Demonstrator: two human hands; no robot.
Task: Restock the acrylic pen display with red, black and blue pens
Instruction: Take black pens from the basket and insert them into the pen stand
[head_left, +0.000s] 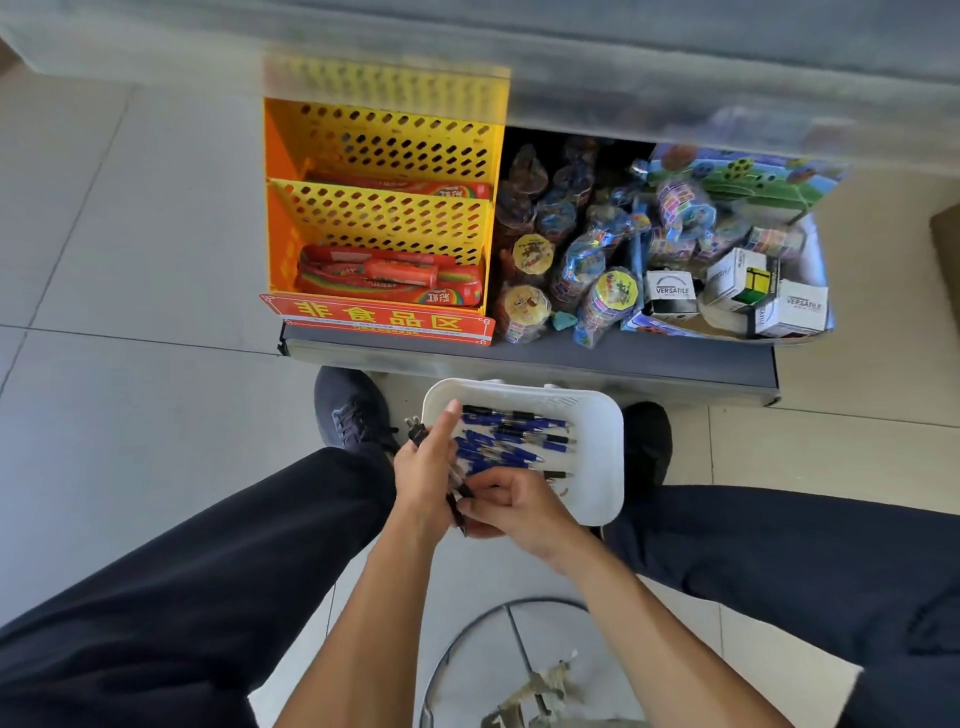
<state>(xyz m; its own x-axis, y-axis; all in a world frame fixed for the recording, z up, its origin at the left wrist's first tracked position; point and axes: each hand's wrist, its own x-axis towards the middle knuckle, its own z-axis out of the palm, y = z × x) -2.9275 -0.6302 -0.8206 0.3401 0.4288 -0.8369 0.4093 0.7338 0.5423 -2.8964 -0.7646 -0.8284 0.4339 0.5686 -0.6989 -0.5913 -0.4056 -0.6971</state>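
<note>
Several slim black pens (457, 493) bundled in left hand (423, 470), right hand (511, 506) pinching one, white plastic basket (602, 457).

**A:** so where's the cam sitting here? only one view, right?

**B:** yep, just the one, head-mounted. It looks forward and steeply down, nearly straight at the floor (130, 260), past the person's own knees.

**A:** pretty close then?

**B:** close to the hands, yeah. The left hand (423, 467) and right hand (519, 506) sit just below the middle of the frame, over the white basket (597, 467). The bottom shelf (519, 358) runs across above that, farther off.

**A:** wide lens?

**B:** very. Straight lines bow near the edges, and the top strip is blurred. No second view to share anything with.
</note>
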